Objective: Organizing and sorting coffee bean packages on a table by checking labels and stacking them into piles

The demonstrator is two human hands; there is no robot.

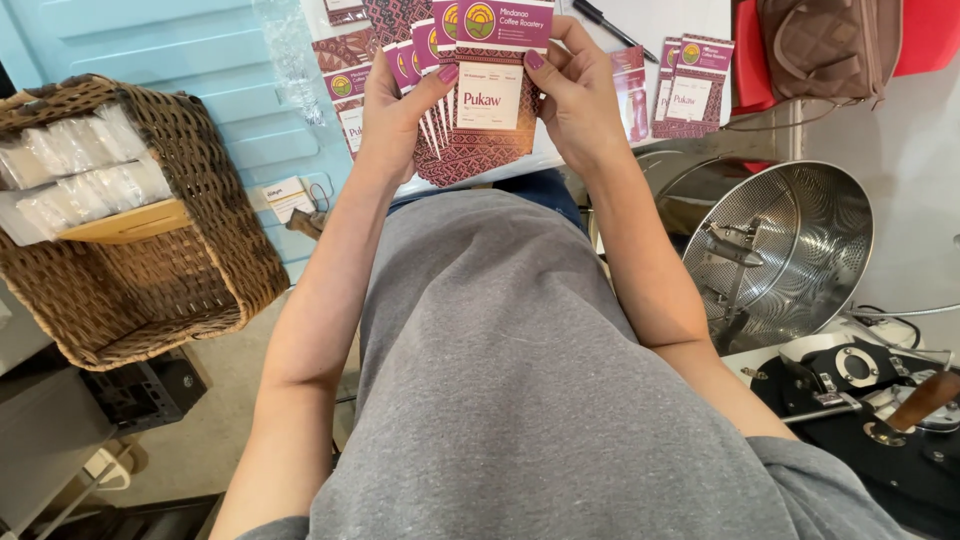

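Note:
Both hands hold a fanned stack of flat maroon patterned pouches (490,110) with white label panels, up near the top middle of the view. My left hand (395,115) grips the stack's left side, thumb on the front pouch. My right hand (575,95) holds the right edge, thumb pressed near the top of the front pouch. More of the same pouches (345,70) lie on the white table (660,20) behind the stack, and a small pile of them (690,85) lies to the right.
A wicker basket (215,200) holding clear-wrapped packets (80,170) stands at the left. A perforated metal drum (790,250) and black machine parts (870,420) sit at the right. A black pen (612,25) lies on the table. A brown bag (825,45) rests on a red seat.

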